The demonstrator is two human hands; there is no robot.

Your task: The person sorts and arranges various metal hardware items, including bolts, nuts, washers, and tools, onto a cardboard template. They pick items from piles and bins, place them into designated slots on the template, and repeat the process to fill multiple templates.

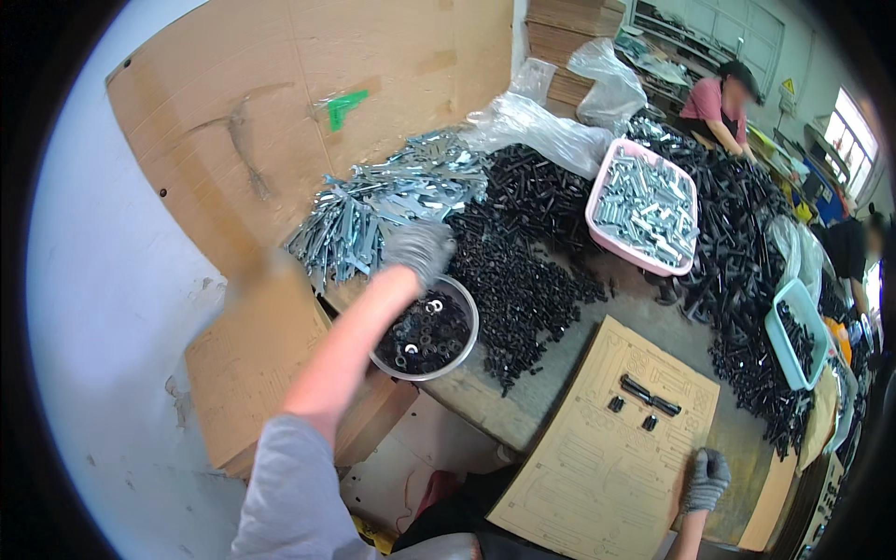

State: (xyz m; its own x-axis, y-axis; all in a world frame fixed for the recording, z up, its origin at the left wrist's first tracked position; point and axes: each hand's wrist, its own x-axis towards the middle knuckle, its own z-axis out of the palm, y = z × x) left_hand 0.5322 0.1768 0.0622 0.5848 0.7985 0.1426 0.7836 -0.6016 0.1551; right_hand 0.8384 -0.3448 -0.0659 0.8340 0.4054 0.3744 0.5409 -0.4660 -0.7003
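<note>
My left hand (417,250), in a grey glove, reaches over the far rim of a round bowl (474,329) of dark washers and rings, with a few bright ones among them. It is beside a heap of flat silver metal pieces (359,217) and small black parts (509,303); its fingers are hidden. Gloved too, my right hand (707,481) is closed at the right edge of a printed cardboard sheet (597,457); what it holds, if anything, is hidden. On the sheet lie a black rod-shaped part (651,395) and two small black pieces (616,404).
Silver cylindrical parts fill a pink basket (594,224) behind the sheet. Long black parts (737,252) heap up at right, beside a pale green basket (793,369). Folded cardboard (252,364) is stacked at left. Another person (719,107) leans over the far end of the table.
</note>
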